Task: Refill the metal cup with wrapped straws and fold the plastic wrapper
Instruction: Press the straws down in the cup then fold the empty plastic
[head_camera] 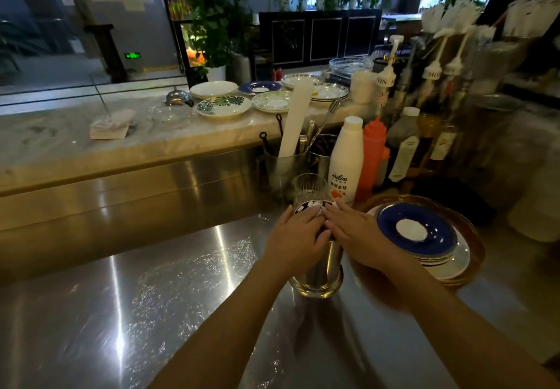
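Observation:
A tall metal cup [325, 267] stands upright on the steel counter, right of centre. White tips of wrapped straws [313, 205] show at its far rim. My left hand [295, 241] lies over the cup's top from the left, fingers curled at the rim. My right hand [356, 238] lies flat over the top from the right, fingers straight and pointing left. The fingertips of both hands meet above the cup's mouth. Most of the straws are hidden under my hands. I see no loose plastic wrapper.
A stack of plates with a blue one [416, 232] on top sits close to the right. Behind the cup stand a glass [309, 187], a white bottle [345, 161], a red squeeze bottle [372, 155] and a utensil holder [283, 167]. A marble ledge [75, 143] holds several plates.

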The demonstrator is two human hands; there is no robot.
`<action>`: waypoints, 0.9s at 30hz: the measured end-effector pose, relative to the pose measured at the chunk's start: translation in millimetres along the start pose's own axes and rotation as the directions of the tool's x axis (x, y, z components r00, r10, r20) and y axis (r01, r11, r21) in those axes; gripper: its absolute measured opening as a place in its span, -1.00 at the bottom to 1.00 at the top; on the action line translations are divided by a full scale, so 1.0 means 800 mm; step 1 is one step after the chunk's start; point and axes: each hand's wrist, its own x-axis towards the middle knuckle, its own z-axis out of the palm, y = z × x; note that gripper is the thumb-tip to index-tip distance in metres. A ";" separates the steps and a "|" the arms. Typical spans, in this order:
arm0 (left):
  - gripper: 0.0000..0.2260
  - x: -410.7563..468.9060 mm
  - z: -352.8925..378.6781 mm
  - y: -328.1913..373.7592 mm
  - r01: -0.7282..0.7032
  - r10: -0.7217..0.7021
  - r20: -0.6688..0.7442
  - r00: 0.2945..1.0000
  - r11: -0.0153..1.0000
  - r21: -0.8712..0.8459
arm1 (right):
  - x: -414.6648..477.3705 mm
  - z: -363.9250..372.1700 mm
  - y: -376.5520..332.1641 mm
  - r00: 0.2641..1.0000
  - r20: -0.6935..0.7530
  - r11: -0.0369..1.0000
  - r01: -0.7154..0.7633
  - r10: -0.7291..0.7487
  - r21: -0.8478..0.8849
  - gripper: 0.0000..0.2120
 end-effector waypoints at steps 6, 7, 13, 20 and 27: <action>-0.58 0.002 -0.010 -0.010 -0.026 0.027 -0.044 0.999 1.000 0.017 | -0.009 -0.010 0.002 0.965 -0.243 0.985 0.125 -0.093 0.120 -0.53; -0.57 0.002 -0.009 -0.012 -0.034 0.034 -0.020 0.999 0.999 0.027 | -0.011 -0.009 0.002 0.965 -0.232 0.987 0.144 -0.124 0.068 -0.52; -0.59 0.003 -0.001 -0.019 -0.058 0.049 0.143 0.988 0.997 0.057 | -0.007 0.002 0.007 0.996 0.031 0.996 0.088 -0.088 0.013 -0.54; -0.65 -0.002 -0.012 -0.021 -0.066 0.063 0.055 0.996 0.997 0.043 | -0.012 -0.010 -0.005 0.988 -0.091 0.992 0.124 -0.123 0.007 -0.60; -0.60 -0.056 -0.048 -0.038 0.126 -0.141 -0.144 0.980 0.986 -0.107 | -0.026 -0.011 -0.055 0.830 -0.489 0.949 0.315 -0.268 0.013 -0.70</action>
